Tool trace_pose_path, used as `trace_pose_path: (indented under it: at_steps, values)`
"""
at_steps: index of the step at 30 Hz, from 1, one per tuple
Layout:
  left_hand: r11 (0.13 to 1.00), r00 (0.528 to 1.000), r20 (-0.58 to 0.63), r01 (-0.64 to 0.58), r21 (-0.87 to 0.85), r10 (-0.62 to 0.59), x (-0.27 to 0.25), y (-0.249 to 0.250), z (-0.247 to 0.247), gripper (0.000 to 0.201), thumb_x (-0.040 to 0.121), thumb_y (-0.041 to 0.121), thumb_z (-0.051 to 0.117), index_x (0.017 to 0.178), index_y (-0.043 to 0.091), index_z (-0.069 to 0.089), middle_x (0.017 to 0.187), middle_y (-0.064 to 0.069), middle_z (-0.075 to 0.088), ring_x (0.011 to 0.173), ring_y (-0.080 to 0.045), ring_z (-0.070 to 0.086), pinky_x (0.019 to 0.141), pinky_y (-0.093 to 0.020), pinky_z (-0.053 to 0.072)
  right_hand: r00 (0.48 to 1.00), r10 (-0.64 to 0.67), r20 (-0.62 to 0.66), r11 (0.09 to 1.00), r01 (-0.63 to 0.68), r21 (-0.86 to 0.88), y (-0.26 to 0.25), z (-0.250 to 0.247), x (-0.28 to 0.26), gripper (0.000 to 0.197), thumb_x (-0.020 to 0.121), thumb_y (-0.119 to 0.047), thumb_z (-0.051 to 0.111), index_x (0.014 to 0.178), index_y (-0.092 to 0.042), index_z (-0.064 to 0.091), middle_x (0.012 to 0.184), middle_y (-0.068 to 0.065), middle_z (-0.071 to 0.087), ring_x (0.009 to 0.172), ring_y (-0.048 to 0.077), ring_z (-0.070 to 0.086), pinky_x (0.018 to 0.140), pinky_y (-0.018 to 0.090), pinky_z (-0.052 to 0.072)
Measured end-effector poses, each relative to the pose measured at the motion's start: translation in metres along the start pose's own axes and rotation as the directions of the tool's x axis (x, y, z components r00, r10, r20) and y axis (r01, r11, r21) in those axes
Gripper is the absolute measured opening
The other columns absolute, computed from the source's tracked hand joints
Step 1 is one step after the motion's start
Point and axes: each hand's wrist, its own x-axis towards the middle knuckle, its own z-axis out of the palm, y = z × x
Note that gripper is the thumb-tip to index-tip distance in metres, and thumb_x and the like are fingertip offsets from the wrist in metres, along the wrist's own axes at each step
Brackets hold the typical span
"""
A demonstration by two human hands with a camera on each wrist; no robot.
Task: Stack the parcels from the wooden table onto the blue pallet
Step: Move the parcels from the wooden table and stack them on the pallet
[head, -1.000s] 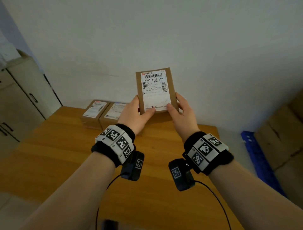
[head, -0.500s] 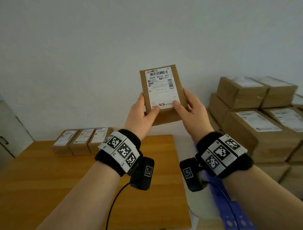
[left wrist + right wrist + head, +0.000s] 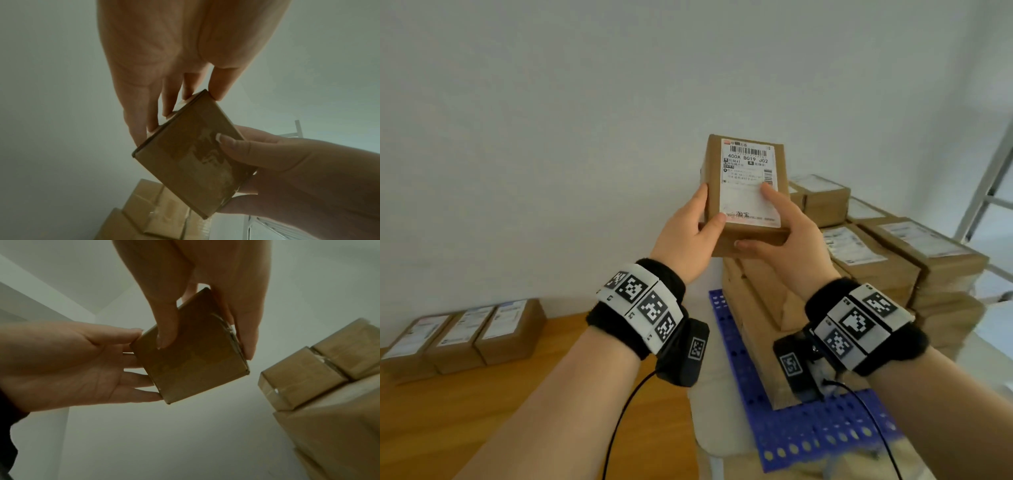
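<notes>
I hold a brown cardboard parcel (image 3: 746,192) with a white shipping label in the air, in front of the white wall. My left hand (image 3: 688,229) grips its left edge and my right hand (image 3: 787,229) grips its right side, thumb on the label. It hangs above the near left corner of the stacked parcels (image 3: 876,253) on the blue pallet (image 3: 808,431). From below, the left wrist view has the parcel (image 3: 195,154) with fingers along its edges, and the right wrist view has the parcel (image 3: 191,356) beside the stack (image 3: 318,378). Three parcels (image 3: 465,335) stand in a row on the wooden table (image 3: 482,411).
The pallet's stack is several layers high and fills the right of the head view. A grey metal frame (image 3: 989,192) leans behind it at the far right. A narrow gap of pale floor (image 3: 709,428) separates table and pallet.
The view has swung right from the table to the pallet. Both hands have carried the parcel rightward over the stack's near left corner, and my right thumb has slid up the label.
</notes>
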Motion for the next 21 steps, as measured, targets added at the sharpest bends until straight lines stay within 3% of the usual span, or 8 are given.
trace_pose_path:
  at_steps: [3, 7, 12, 15, 18, 21]
  values:
    - [1.0, 1.0, 0.001, -0.002, 0.003, 0.002, 0.02, 0.028, 0.037, 0.053, 0.099, 0.026, 0.039, 0.148, 0.022, 0.021, 0.142, 0.005, 0.044, 0.128, -0.01, 0.042, 0.103, -0.023, 0.038, 1.0, -0.023, -0.011, 0.999, 0.022, -0.041, 0.02, -0.047, 0.016, 0.082, 0.073, -0.021, 0.079, 0.143, -0.029, 0.038, 0.131, -0.009, 0.05, 0.118, 0.008, 0.048, 0.1, 0.026, 0.044]
    - [1.0, 1.0, -0.015, -0.015, -0.011, 0.015, 0.056, 0.069, 0.1, 0.049, 0.099, 0.027, 0.038, 0.146, 0.025, 0.026, 0.139, 0.005, 0.047, 0.125, -0.012, 0.045, 0.103, -0.033, 0.042, 0.998, -0.067, 0.002, 0.996, 0.067, -0.067, 0.053, -0.122, 0.044, 0.079, 0.075, -0.024, 0.078, 0.143, -0.025, 0.038, 0.119, -0.015, 0.049, 0.11, 0.004, 0.049, 0.089, 0.013, 0.041]
    - [1.0, 1.0, 0.008, -0.004, 0.028, 0.004, 0.107, 0.107, 0.168, 0.051, 0.099, 0.033, 0.037, 0.147, 0.023, 0.023, 0.143, 0.006, 0.044, 0.13, -0.01, 0.04, 0.107, -0.028, 0.035, 0.998, -0.068, 0.002, 0.993, 0.068, -0.095, 0.094, -0.201, 0.086, 0.076, 0.077, -0.028, 0.075, 0.143, -0.024, 0.038, 0.133, -0.005, 0.052, 0.116, 0.007, 0.049, 0.1, 0.027, 0.044]
    - [0.997, 1.0, 0.021, -0.006, 0.074, 0.005, 0.133, 0.119, 0.19, 0.045, 0.099, 0.031, 0.037, 0.143, 0.023, 0.032, 0.139, 0.005, 0.047, 0.127, -0.011, 0.043, 0.097, -0.019, 0.033, 0.999, -0.045, 0.006, 0.993, 0.045, -0.108, 0.115, -0.227, 0.114, 0.072, 0.079, -0.03, 0.073, 0.143, -0.023, 0.04, 0.136, -0.002, 0.051, 0.117, 0.01, 0.049, 0.098, 0.025, 0.043]
    - [0.995, 0.999, 0.047, 0.007, 0.099, -0.012, 0.159, 0.121, 0.206, 0.041, 0.099, 0.03, 0.037, 0.139, 0.022, 0.038, 0.135, 0.001, 0.05, 0.123, -0.015, 0.046, 0.095, -0.021, 0.036, 1.0, 0.005, -0.013, 0.998, -0.006, -0.067, 0.136, -0.24, 0.14, 0.07, 0.079, -0.029, 0.074, 0.141, -0.021, 0.044, 0.133, 0.0, 0.053, 0.116, 0.014, 0.052, 0.099, 0.028, 0.043]
    - [0.99, 0.994, 0.087, 0.046, 0.135, -0.058, 0.185, 0.113, 0.219, 0.043, 0.099, 0.03, 0.036, 0.14, 0.017, 0.037, 0.139, -0.002, 0.047, 0.127, -0.019, 0.044, 0.101, -0.027, 0.035, 0.999, 0.047, -0.014, 0.998, -0.047, -0.046, 0.156, -0.248, 0.165, 0.069, 0.078, -0.027, 0.075, 0.14, -0.018, 0.045, 0.133, 0.001, 0.054, 0.115, 0.015, 0.053, 0.102, 0.032, 0.043]
